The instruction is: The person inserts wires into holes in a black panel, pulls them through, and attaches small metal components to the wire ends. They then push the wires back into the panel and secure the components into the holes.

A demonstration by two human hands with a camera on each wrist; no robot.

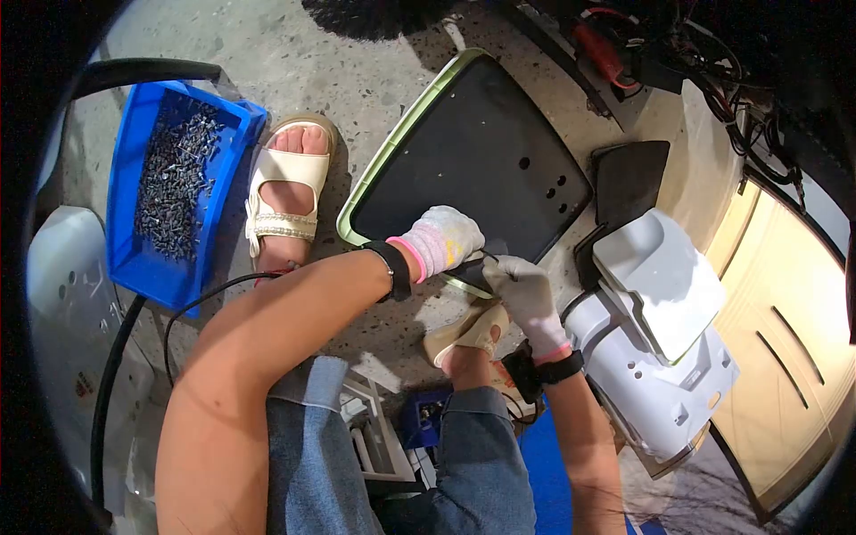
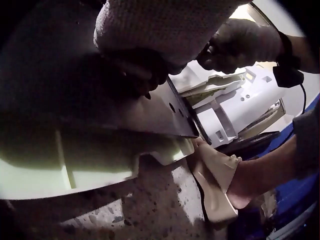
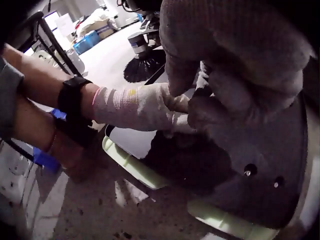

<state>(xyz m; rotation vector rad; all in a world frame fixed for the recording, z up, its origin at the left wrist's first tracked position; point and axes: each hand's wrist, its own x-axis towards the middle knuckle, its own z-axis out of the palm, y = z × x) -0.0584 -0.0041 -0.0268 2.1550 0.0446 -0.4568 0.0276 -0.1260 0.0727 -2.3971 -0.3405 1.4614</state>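
Observation:
Both hands wear pale knit gloves and meet close over the near edge of a large black panel (image 1: 464,152), which lies in a pale green-rimmed shell (image 1: 401,134). In the head view my left hand (image 1: 443,241) comes from the left, its fingers bent toward the right hand's fingertips. My right hand (image 1: 524,290) pinches a small dark piece (image 1: 488,257) where the fingertips meet, and the left fingertips grip at the same spot. The fingers hide most of this piece; its kind cannot be told. In the right wrist view, round holes (image 3: 249,170) with screws show in the panel.
A blue bin (image 1: 120,192) of loose dark screws stands left, beside a sandalled foot (image 1: 290,192). White moulded covers (image 1: 660,285) are stacked right, near cardboard (image 1: 785,330). A round black brush (image 1: 374,13) is at the top, and cables (image 1: 740,116) hang at upper right.

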